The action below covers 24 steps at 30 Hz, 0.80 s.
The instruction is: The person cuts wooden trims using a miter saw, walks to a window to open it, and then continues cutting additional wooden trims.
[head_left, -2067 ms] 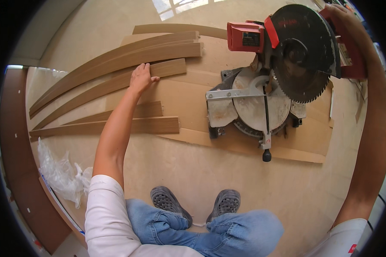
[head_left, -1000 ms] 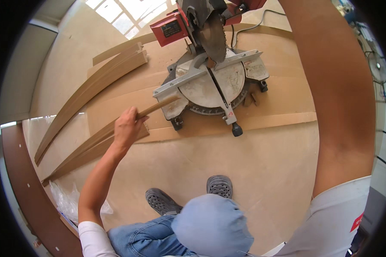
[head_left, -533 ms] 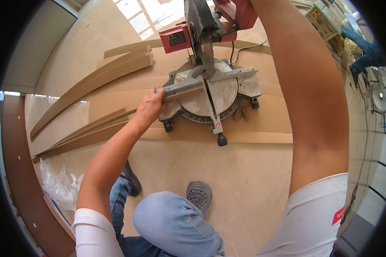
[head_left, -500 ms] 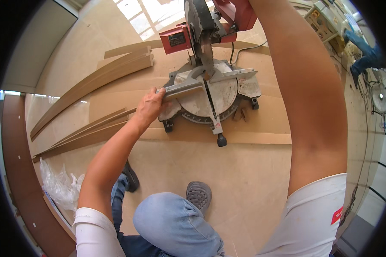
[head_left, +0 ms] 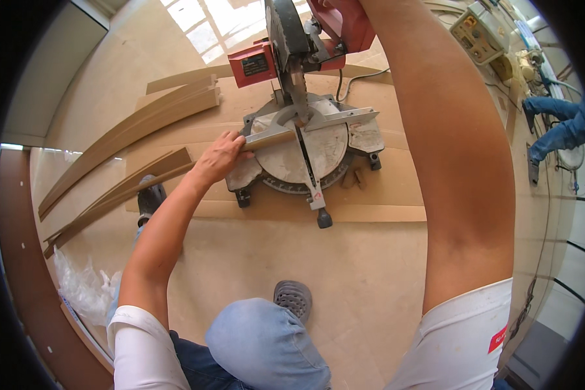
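A red and black miter saw [head_left: 292, 45] stands on the floor, its blade raised above the slotted round table [head_left: 328, 140]. My left hand [head_left: 222, 156] is at the left end of the metal fence [head_left: 354, 117], fingers closed around a thin wood strip [head_left: 175, 173]. That strip runs from the lower left, under my hand, and along the fence toward the blade slot. My right arm [head_left: 458, 162] stretches up to the red motor housing [head_left: 354, 26]; the hand itself lies beyond the top edge, so its grip is hidden.
Long brown boards [head_left: 130, 130] lie left of the saw on flattened cardboard [head_left: 383, 188]. Crumpled clear plastic [head_left: 81, 286] is at lower left. Small wood offcuts [head_left: 352, 177] lie by the saw base, and a cord [head_left: 364, 76] behind it. Another person's legs [head_left: 559, 130] show at right.
The view has shifted slightly, and the saw sits a little further left. My left foot has stepped forward beside the wood strip. The other person's legs have come further into view.
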Each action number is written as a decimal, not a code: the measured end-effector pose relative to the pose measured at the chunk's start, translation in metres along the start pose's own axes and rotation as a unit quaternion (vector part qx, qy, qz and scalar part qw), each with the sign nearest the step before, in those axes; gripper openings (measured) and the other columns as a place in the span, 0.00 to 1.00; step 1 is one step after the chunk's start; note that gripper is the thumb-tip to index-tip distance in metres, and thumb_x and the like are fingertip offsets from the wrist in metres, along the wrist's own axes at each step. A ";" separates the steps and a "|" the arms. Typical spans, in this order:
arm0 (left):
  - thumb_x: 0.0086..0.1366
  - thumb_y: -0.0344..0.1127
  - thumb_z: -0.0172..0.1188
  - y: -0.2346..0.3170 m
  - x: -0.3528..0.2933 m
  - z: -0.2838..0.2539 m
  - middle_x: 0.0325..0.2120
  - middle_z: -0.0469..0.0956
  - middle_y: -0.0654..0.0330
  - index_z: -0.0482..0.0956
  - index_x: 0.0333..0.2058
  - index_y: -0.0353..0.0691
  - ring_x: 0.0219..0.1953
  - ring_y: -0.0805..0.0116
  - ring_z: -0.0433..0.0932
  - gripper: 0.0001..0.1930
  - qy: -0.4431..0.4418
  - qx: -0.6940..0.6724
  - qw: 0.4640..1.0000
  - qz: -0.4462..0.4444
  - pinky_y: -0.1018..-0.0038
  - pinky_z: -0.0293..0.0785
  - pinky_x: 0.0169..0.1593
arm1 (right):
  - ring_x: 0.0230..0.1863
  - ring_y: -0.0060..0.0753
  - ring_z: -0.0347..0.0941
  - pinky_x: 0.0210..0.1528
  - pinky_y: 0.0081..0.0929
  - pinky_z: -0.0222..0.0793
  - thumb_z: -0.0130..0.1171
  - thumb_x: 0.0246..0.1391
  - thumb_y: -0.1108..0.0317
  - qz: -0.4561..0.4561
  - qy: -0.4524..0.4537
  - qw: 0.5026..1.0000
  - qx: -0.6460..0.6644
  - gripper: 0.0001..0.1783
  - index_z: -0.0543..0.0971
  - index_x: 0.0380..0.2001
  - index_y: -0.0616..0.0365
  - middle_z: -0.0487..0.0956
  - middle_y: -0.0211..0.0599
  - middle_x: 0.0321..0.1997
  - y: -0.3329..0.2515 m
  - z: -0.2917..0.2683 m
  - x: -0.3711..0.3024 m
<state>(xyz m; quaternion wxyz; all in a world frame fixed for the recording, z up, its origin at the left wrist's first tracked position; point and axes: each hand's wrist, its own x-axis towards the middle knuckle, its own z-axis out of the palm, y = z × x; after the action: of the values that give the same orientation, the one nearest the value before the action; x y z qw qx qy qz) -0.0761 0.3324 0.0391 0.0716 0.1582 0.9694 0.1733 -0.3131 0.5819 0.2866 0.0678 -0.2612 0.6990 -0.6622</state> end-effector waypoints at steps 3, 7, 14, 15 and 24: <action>0.66 0.41 0.63 -0.001 0.006 -0.002 0.42 0.72 0.48 0.74 0.42 0.33 0.48 0.46 0.72 0.16 0.018 -0.053 0.998 0.042 0.57 0.70 0.53 | 0.41 0.34 0.76 0.45 0.36 0.71 0.60 0.58 0.58 0.008 0.011 0.995 -0.099 0.13 0.84 0.40 0.53 0.82 0.38 0.37 -0.003 -0.007 0.013; 0.66 0.41 0.63 0.002 0.010 0.004 0.42 0.72 0.48 0.74 0.43 0.34 0.50 0.46 0.72 0.16 0.050 -0.029 0.996 0.067 0.58 0.70 0.53 | 0.40 0.34 0.76 0.44 0.36 0.72 0.60 0.58 0.57 0.026 -0.014 0.985 -0.171 0.14 0.84 0.40 0.55 0.82 0.38 0.36 -0.019 -0.005 0.031; 0.60 0.37 0.68 0.006 0.022 0.019 0.42 0.73 0.52 0.72 0.41 0.36 0.50 0.48 0.73 0.16 0.054 0.022 0.998 0.037 0.59 0.73 0.53 | 0.39 0.35 0.78 0.44 0.36 0.73 0.60 0.58 0.55 0.065 -0.063 0.954 -0.286 0.17 0.84 0.40 0.58 0.82 0.39 0.35 -0.027 -0.007 0.024; 0.60 0.37 0.67 0.008 0.022 0.017 0.42 0.74 0.53 0.73 0.40 0.37 0.50 0.49 0.73 0.15 0.051 0.030 0.998 0.036 0.59 0.73 0.53 | 0.38 0.35 0.78 0.44 0.36 0.73 0.61 0.58 0.55 0.069 -0.070 0.950 -0.297 0.17 0.84 0.39 0.58 0.83 0.39 0.34 -0.027 -0.009 0.021; 0.59 0.37 0.67 0.014 0.022 0.014 0.40 0.75 0.54 0.72 0.41 0.37 0.48 0.49 0.74 0.17 0.052 0.038 0.998 0.017 0.59 0.74 0.52 | 0.38 0.38 0.78 0.43 0.38 0.75 0.59 0.60 0.52 0.129 -0.047 0.946 -0.295 0.22 0.82 0.39 0.65 0.82 0.45 0.34 -0.048 0.005 -0.028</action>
<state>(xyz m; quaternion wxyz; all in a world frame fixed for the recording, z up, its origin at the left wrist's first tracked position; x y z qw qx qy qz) -0.0903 0.3561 0.0292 0.0122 0.1679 0.9749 0.1454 -0.2741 0.5912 0.3251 0.1055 -0.2085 0.8866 -0.3991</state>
